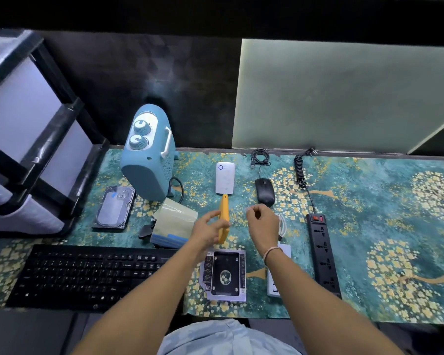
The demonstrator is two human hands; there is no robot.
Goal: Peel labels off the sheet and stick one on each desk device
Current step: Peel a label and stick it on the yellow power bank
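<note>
A curled label sheet [176,217] lies left of centre on the desk mat, with blue labels along its near edge. My left hand [209,230] grips a slim yellow device [224,208] that stands on its edge just right of the sheet. Beside it, my right hand [263,221] hovers with thumb and forefinger pinched on a tiny pale label [248,209], which is hard to make out. Other devices lie around: a white router [225,178], a black mouse [265,192], a hard drive [116,207], a drive caddy [224,275], a power strip [322,249] and a keyboard [87,275].
A blue heater [149,155] stands at the back left with its cord trailing. A drawer unit [31,139] borders the desk's left side. A coiled black cable [300,170] and a white charger [276,280] lie right of my hands. A pale board [344,98] leans against the back wall.
</note>
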